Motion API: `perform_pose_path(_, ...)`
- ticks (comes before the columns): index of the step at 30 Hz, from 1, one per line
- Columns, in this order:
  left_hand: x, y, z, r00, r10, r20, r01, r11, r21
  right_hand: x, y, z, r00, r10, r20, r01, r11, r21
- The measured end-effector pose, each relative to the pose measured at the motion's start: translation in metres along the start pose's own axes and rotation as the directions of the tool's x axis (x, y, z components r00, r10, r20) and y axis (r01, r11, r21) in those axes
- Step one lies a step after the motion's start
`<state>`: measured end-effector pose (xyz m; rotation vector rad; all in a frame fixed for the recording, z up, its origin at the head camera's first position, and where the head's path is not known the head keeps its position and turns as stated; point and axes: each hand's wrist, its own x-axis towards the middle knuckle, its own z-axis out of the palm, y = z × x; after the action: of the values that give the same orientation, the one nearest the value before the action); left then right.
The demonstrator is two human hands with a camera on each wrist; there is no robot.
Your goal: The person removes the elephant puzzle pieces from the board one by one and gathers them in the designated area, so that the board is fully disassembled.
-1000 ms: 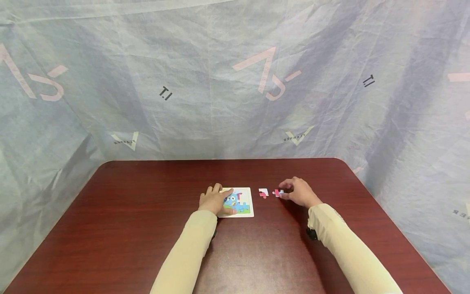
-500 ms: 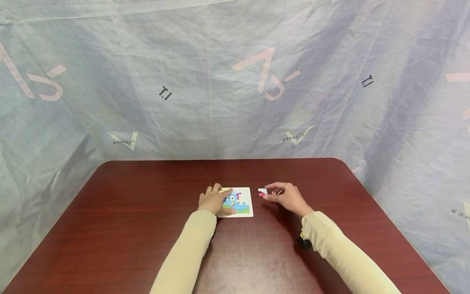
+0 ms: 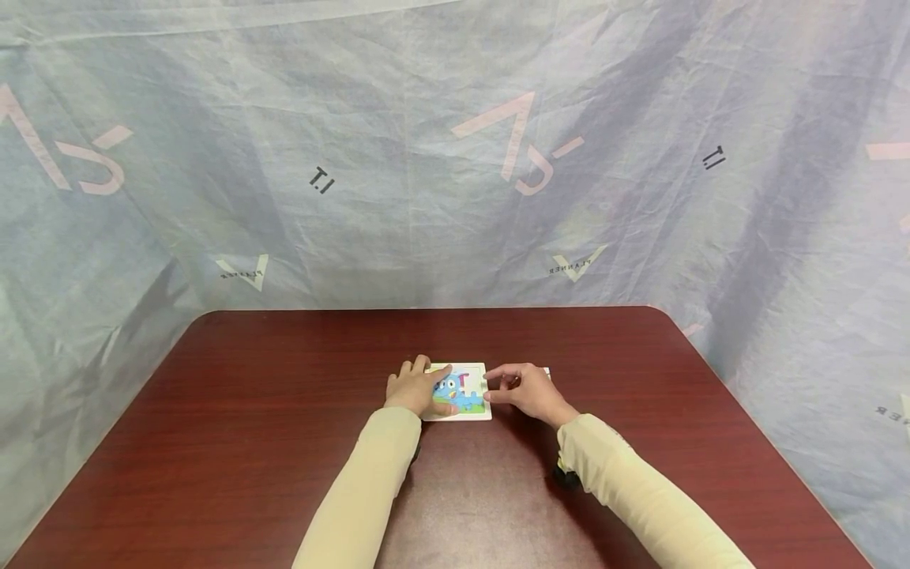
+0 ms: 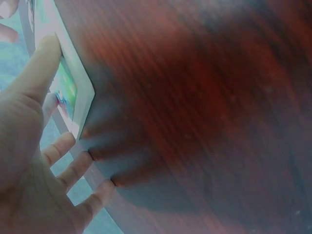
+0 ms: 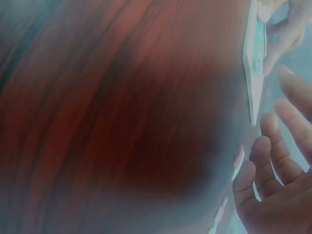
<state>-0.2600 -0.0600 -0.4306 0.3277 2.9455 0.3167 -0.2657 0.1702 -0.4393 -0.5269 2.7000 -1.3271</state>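
A white-framed jigsaw puzzle board (image 3: 487, 407) lies on the table, showing a blue cartoon figure on green. Its upper right part is plain white. My left hand (image 3: 412, 390) rests over the board's left side, fingers spread, thumb across the picture's lower part. At the board's right edge is my right hand (image 3: 529, 390), thumb and index finger apart and fingers loosely bent. I see nothing held between them. Below those fingers in the right wrist view lie two loose puzzle pieces, a nearer pinkish puzzle piece (image 5: 238, 162) and another puzzle piece (image 5: 219, 215). In the head view the right hand mostly hides them.
The dark red wooden table (image 3: 270, 427) extends widely around the board and has rounded far corners. Grey printed cloth (image 3: 398, 158) hangs behind it and along both sides.
My right hand has moved left, from beside the right loose piece, over the pieces, to the board's right edge. My left hand and the board have stayed in place.
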Motion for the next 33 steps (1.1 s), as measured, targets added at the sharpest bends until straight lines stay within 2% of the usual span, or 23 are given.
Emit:
perform_pose_path(1,-0.004,0.003,-0.006,1.000,-0.012,0.019,0.012,1.000,-0.011,0.000,-0.001,0.001,1.000,-0.008,0.013,0.008,1.000,0.002)
perform_pose_path(6,-0.006,0.005,-0.007,1.000,-0.010,0.018,0.010,1.000,-0.014,0.000,-0.004,0.007,0.998,-0.007,0.069,0.009,1.000,-0.024)
perform_pose_path(13,-0.004,0.004,-0.005,1.000,-0.013,0.017,0.013,1.000,-0.015,0.001,-0.007,0.014,0.995,0.004,0.101,0.003,0.998,-0.068)
perform_pose_path(27,-0.008,0.009,-0.011,0.999,-0.028,0.030,0.028,1.000,-0.003,0.000,-0.010,0.016,0.997,-0.010,0.081,0.016,0.998,-0.062)
perform_pose_path(33,-0.008,0.008,-0.012,0.999,-0.029,0.031,0.028,1.000,0.007,0.002,-0.011,0.016,0.996,-0.010,0.084,0.022,0.989,-0.143)
